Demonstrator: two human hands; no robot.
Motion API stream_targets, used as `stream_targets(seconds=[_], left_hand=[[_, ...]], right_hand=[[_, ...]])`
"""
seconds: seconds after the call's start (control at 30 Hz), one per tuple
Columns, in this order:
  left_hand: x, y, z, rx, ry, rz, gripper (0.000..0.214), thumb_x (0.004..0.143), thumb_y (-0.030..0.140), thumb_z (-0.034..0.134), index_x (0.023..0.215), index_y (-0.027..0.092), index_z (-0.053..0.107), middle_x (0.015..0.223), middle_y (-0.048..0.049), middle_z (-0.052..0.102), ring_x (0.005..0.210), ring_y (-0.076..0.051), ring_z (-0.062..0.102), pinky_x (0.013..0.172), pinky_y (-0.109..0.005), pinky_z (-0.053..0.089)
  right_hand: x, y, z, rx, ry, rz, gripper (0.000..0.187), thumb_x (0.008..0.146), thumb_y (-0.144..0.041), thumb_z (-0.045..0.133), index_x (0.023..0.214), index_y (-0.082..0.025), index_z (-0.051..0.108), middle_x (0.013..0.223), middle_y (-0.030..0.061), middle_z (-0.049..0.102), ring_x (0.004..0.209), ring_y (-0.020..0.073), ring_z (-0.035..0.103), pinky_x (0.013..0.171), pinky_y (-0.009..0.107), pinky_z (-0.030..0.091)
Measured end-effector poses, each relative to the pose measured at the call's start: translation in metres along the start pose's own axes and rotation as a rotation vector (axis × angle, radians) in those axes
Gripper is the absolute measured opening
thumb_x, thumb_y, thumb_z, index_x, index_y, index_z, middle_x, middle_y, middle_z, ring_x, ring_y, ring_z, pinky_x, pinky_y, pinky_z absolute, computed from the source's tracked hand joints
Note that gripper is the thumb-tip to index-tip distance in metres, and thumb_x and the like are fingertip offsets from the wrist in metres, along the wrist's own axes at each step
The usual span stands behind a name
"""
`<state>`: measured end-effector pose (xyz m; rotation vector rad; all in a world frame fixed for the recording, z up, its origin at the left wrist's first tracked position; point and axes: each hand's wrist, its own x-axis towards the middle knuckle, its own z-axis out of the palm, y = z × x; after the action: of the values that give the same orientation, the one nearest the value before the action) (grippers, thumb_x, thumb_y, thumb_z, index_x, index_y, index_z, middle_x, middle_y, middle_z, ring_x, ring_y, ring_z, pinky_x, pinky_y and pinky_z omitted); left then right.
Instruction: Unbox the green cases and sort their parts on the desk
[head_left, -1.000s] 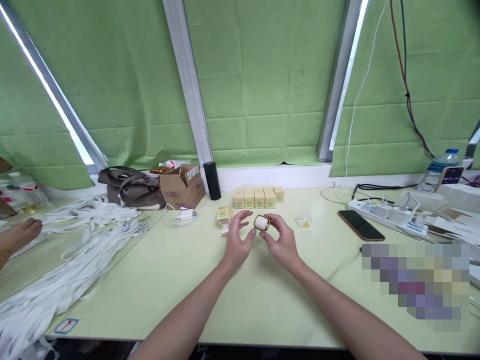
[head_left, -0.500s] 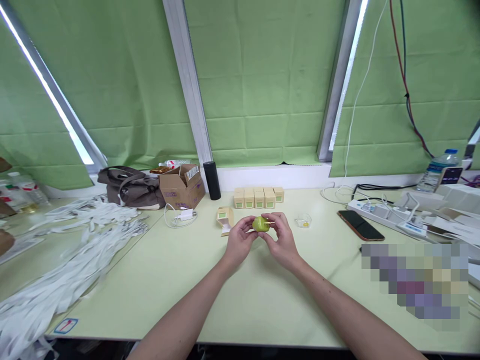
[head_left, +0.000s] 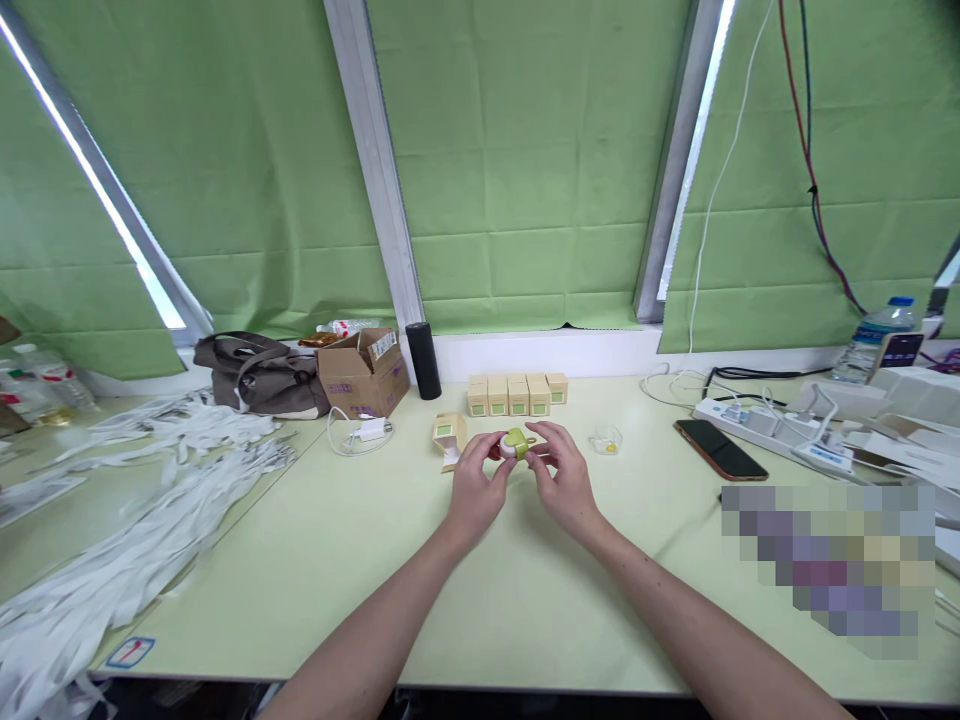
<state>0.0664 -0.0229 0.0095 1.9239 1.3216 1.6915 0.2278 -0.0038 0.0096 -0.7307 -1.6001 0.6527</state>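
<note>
A small rounded green case (head_left: pixel 517 441) with a white left end and a little loop on its right side is held up above the table between my hands. My left hand (head_left: pixel 480 485) pinches its white end between thumb and fingers. My right hand (head_left: pixel 562 480) curls about the loop end, thumb against the green part; its fingertips partly cover that side. Just behind my left hand lies an opened small cardboard box (head_left: pixel 448 436). To the right of my right hand sits a clear plastic tray (head_left: pixel 606 441) with something yellow in it.
Several small beige boxes (head_left: pixel 508 396) stand in a row at the back. A white charger (head_left: pixel 370 430), a brown carton (head_left: pixel 367 375), a black cylinder (head_left: pixel 424 362) and a grey bag (head_left: pixel 262 375) are on the left, with white strips (head_left: pixel 150 530). A phone (head_left: pixel 721 450) and power strip (head_left: pixel 772 432) lie right.
The green case has turned in my hands, so its white end and the loop now show. My hands have drawn slightly apart.
</note>
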Motion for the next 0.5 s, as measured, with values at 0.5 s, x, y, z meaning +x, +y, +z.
stream_targets(seconds=[0.5], left_hand=[[-0.0057, -0.0016, -0.0033, 0.396, -0.107, 0.406, 0.043, 0.099, 0.010, 0.055, 0.141, 0.021, 0.056, 0.119, -0.0124, 0.058, 0.110, -0.025, 0.059, 0.094, -0.044, 0.058]], right_hand=[[0.0003, 0.0012, 0.0010, 0.072, -0.157, 0.196, 0.041, 0.103, -0.048, 0.051, 0.131, -0.021, 0.065, 0.100, 0.0080, 0.079, 0.078, 0.0214, 0.078, 0.078, 0.038, 0.065]])
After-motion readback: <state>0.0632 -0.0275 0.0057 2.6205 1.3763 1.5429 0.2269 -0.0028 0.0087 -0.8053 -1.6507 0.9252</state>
